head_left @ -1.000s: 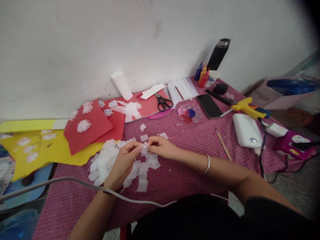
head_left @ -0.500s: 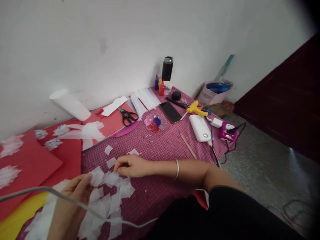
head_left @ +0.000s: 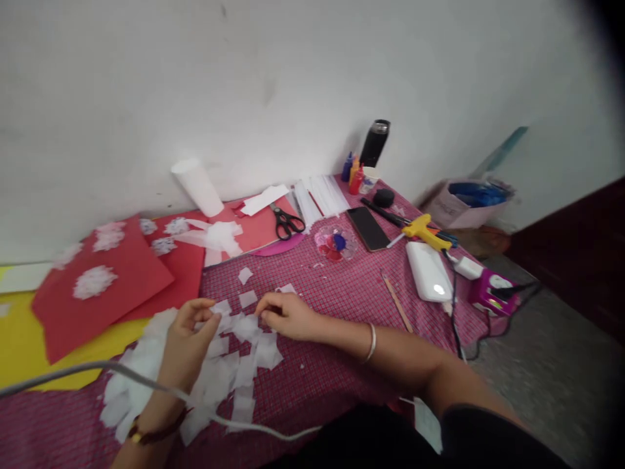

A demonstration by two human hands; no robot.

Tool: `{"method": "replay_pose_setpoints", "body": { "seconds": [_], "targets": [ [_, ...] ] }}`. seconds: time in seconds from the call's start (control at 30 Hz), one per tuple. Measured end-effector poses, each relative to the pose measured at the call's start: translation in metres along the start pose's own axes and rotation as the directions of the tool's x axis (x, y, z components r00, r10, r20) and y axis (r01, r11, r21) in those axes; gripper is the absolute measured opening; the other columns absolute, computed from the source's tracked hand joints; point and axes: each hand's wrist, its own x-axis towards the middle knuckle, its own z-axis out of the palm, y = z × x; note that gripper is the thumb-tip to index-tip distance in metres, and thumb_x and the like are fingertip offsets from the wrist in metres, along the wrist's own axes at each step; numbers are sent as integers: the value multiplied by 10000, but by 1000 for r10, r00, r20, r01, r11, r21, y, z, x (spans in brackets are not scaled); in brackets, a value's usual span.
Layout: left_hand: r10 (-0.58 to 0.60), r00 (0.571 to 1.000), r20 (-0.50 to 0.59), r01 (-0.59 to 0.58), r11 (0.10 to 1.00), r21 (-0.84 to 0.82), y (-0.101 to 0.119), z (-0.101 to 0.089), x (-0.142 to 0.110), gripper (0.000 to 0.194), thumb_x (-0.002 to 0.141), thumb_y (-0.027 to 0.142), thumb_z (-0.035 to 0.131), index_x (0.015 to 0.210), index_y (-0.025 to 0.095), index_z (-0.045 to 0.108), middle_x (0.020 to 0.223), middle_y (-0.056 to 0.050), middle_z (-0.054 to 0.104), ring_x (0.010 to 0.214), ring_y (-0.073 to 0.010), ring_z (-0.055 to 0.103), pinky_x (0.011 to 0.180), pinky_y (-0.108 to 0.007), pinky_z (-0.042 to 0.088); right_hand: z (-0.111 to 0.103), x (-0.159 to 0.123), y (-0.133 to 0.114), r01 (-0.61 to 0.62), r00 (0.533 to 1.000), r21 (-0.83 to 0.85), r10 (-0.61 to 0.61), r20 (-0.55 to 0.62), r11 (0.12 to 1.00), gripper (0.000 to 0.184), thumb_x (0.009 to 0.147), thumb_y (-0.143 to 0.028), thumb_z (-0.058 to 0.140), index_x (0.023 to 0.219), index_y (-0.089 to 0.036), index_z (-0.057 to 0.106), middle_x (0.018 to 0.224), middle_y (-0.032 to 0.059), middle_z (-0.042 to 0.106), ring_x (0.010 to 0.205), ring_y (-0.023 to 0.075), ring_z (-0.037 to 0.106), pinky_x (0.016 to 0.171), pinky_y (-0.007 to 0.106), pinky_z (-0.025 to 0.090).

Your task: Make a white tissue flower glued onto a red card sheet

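My left hand is closed in a pinch, thumb and fingertips at a small square of thin white paper. Just to its right, my right hand has its fingers curled together at the edge of another white paper piece; whether they grip it is hidden. Below both hands many loose white squares lie overlapping on the checked cloth. Single squares lie just beyond my hands.
Red sheets with crumpled white paper tufts lie at left over yellow paper. Scissors, a paint dish, a phone, a glue gun and a power bank are farther back. A cable crosses in front.
The view has swung left, so the scene sits farther right. My left hand has drawn back slightly, with its pinch looser. My right hand stays over the same papers.
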Motion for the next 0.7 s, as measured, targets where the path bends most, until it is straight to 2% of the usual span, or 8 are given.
{"method": "replay_pose_setpoints", "body": {
  "seconds": [0.13, 0.2, 0.3, 0.37, 0.43, 0.53, 0.6, 0.7],
  "targets": [
    [54, 997, 58, -60, 993, 102, 6, -2, -5, 225, 784, 375, 608, 935, 210, 625, 621, 49, 517, 545, -152, 497, 538, -266, 410, 1, -1, 2, 4, 1000, 9, -4, -27, 1000, 140, 838, -103, 536, 911, -160, 642, 653, -46, 550, 574, 90, 495, 541, 202, 366],
    [179, 978, 111, -202, 945, 256, 7, -6, -5, 206, 831, 380, 567, 912, 206, 644, 680, 5, 600, 634, -191, 583, 626, -310, 469, 3, -2, 2, 6, 999, 4, -6, -33, 1000, 150, 840, -103, 533, 922, -158, 645, 654, -46, 548, 576, 91, 493, 539, 202, 363],
    [415, 876, 244, -479, 696, 535, 16, -13, 2, 222, 901, 369, 538, 932, 198, 677, 944, -97, 709, 923, -287, 644, 845, -427, 481, 1, -2, 0, 17, 999, -47, -19, -36, 999, 158, 852, -103, 523, 922, -159, 653, 648, -47, 551, 570, 90, 493, 542, 199, 367],
    [475, 794, 380, -600, 506, 620, 31, -16, 13, 221, 921, 337, 541, 988, 186, 689, 1084, -132, 700, 1038, -324, 620, 902, -466, 460, -9, -1, -6, 36, 998, -146, -41, -37, 989, 160, 859, -108, 531, 929, -162, 664, 670, -38, 582, 588, 92, 518, 564, 201, 387],
    [449, 723, 526, -687, 388, 614, 50, -14, 29, 205, 916, 295, 563, 1028, 182, 693, 1125, -134, 692, 1058, -326, 618, 901, -462, 464, -26, 4, -14, 47, 995, -318, -71, -63, 947, 168, 859, -108, 547, 958, -162, 672, 768, -11, 654, 668, 102, 581, 628, 208, 431],
    [335, 628, 702, -777, 317, 544, 78, 3, 60, 192, 903, 258, 588, 1043, 187, 699, 1097, -118, 695, 1050, -312, 625, 923, -453, 464, -64, 24, -27, -37, 980, -613, -91, -177, 789, 216, 886, -116, 534, 1058, -154, 659, 990, 45, 710, 865, 131, 644, 780, 232, 477],
    [235, 599, 765, -788, 342, 512, 89, 24, 83, 209, 911, 261, 586, 1072, 183, 695, 1104, -116, 690, 1061, -297, 626, 950, -440, 464, -89, 44, -32, -111, 961, -699, -104, -257, 706, 248, 915, -128, 496, 1117, -129, 640, 1088, 97, 695, 982, 168, 640, 872, 272, 476],
    [143, 616, 774, -760, 366, 537, 92, 62, 122, 225, 906, 278, 624, 1092, 172, 692, 1086, -117, 691, 1038, -271, 647, 923, -386, 501, -115, 79, -34, -182, 945, -765, -106, -310, 618, 271, 935, -183, 487, 1143, -91, 636, 1151, 174, 670, 1082, 241, 624, 940, 340, 470]
  ]
}}
